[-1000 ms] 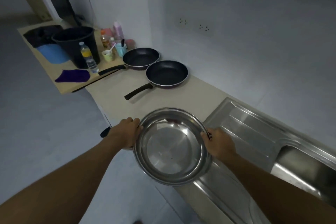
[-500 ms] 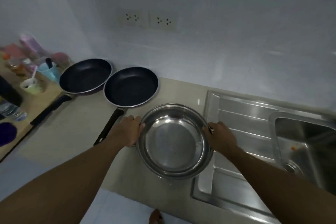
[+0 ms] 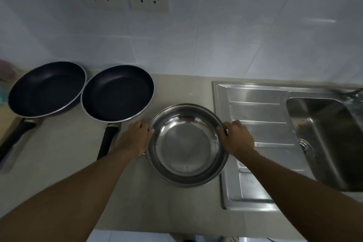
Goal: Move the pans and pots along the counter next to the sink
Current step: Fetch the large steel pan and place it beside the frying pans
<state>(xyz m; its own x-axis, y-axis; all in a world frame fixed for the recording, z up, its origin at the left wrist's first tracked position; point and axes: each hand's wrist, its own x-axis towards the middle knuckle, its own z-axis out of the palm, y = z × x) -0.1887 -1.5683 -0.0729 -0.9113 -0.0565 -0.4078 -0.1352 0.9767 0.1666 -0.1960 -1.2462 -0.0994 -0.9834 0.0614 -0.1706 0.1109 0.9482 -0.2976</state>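
- Round shiny steel pan: left hand clamps its nine o'clock rim, right hand its three o'clock.
- Fingers curled over the rim; forearms outstretched.

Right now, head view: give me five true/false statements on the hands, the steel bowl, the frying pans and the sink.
1. The left hand and right hand grip the steel bowl at opposite sides of its rim. True.
2. Three black frying pans are in view. False: there are two, the left frying pan and the right frying pan.
3. Both frying pans' handles point toward the person. True.
4. The steel bowl sits inside the sink basin. False: it is at the counter, by the left edge of the drainboard; the sink basin lies further right.
5. The steel bowl looks empty. True.
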